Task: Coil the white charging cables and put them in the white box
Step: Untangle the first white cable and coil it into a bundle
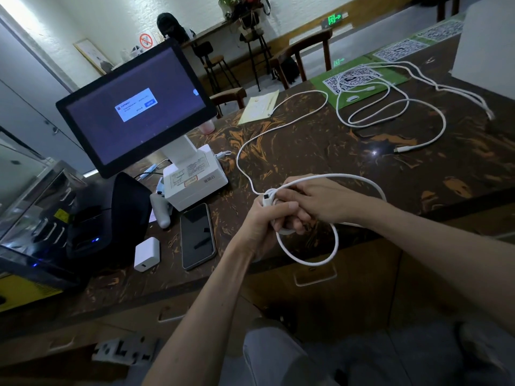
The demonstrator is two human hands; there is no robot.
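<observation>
My left hand (pixel 264 218) grips a small coil of a white charging cable (pixel 306 261), its plug end showing above the thumb. My right hand (pixel 315 199) lies over the same coil with its fingers curled around the strands. One loop hangs below my hands over the counter's front edge. The rest of this cable trails away across the dark marbled counter (pixel 306 140) toward a yellow paper. Two more white cables (pixel 390 118) lie loose at the far right of the counter. A white box (pixel 485 43) stands at the far right edge.
A touchscreen terminal (pixel 136 107) on a white base stands at the left. A phone (pixel 197 236), a white charger block (pixel 147 254) and a white handheld scanner (pixel 161 210) lie near it. Green QR-code mats (pixel 359 82) lie at the back right. Chairs stand beyond the counter.
</observation>
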